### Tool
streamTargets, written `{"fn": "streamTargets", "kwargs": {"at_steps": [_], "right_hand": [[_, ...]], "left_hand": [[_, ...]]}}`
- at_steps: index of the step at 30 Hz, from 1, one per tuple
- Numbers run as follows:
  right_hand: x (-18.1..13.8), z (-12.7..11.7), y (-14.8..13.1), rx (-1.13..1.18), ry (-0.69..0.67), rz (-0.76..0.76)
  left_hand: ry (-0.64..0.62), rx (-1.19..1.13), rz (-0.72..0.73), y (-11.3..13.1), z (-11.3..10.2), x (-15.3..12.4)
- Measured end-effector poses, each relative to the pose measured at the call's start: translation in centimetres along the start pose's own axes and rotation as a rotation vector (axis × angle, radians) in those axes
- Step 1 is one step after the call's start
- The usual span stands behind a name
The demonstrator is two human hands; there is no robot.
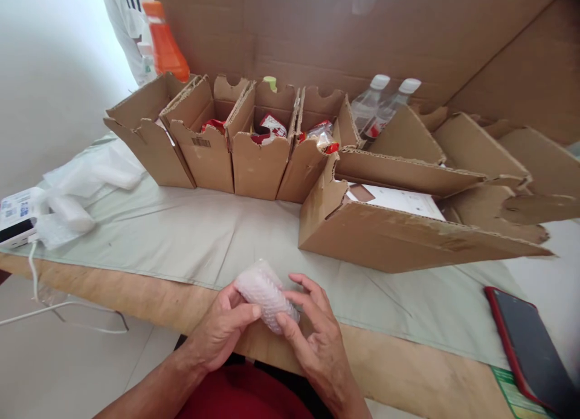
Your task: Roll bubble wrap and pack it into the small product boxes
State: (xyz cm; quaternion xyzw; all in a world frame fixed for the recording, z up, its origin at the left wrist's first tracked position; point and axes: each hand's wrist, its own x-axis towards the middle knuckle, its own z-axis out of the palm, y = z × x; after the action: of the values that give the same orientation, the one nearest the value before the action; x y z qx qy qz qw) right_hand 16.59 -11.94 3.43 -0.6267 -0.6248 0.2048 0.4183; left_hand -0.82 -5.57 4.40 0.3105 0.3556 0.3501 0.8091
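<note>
A bubble-wrapped bundle, whitish and roughly cylindrical, is held between my two hands above the table's front edge. My left hand grips its left end, thumb on the near side and fingers partly hidden behind. At the right end, my right hand has its thumb and a finger on the wrap, while the index finger sticks out past it. What lies inside the wrap cannot be made out.
Cardboard bins holding red packets stand along the back. To the right lies a longer box with a white box inside. Bubble-wrapped pieces lie at left, a red-cased phone at right. Behind are clear bottles and an orange bottle.
</note>
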Motion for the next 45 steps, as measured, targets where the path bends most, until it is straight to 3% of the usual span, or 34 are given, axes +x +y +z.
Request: {"fn": "streamTargets", "kwargs": {"at_steps": [3, 6, 11, 13, 16, 20, 22, 25, 29, 32, 38, 45], "right_hand": [[-0.5, -0.3, 0.3, 0.187, 0.007, 0.161], [-0.8, -0.7, 0.0, 0.395, -0.106, 0.266], [-0.2, -2.9, -0.7, 0.356, -0.113, 0.266], [0.4, -5.3, -0.9, 0.294, -0.075, 0.208], [1.6, -10.9, -1.7, 0.151, 0.031, 0.104], [4.5, -19.4, -3.2, -0.17, 0.403, 0.063], [6.9, -22.7, -3.6, -0.371, 0.524, 0.087], [10.6, -25.8, -3.6, -0.708, 0.393, 0.224], [14.5, -26.4, -3.7, -1.216, 0.008, 0.479], [16.6, -25.5, -4.1, -1.302, -0.171, 0.511], [19.7, -23.5, -3.0, -1.305, -0.328, 0.47], [19.9, -22.0, -1.0, -1.213, -0.365, 0.349]], "left_hand": [[0.012, 0.037, 0.007, -0.6, 0.1, -0.1], [0.016, 0.089, 0.029, -1.5, -0.1, -0.2], [-0.065, 0.275, 0.022, -2.1, -0.8, 0.4], [-0.102, 0.356, 0.063, -1.9, -1.0, 1.0], [-0.107, 0.446, 0.179, -1.5, -1.2, 2.1], [-0.094, 0.635, 0.253, -1.9, -1.2, 2.9], [-0.098, 0.742, 0.341, -2.3, -1.0, 2.9], [-0.13, 0.877, 0.511, -2.5, -0.7, 2.9], [-0.169, 0.947, 0.687, -2.6, -0.4, 3.0], [-0.177, 0.964, 0.753, -2.7, -0.3, 2.9], [-0.162, 1.0, 0.818, -2.8, -0.3, 2.9], [-0.169, 1.022, 0.833, -2.7, -0.2, 2.9]]}}
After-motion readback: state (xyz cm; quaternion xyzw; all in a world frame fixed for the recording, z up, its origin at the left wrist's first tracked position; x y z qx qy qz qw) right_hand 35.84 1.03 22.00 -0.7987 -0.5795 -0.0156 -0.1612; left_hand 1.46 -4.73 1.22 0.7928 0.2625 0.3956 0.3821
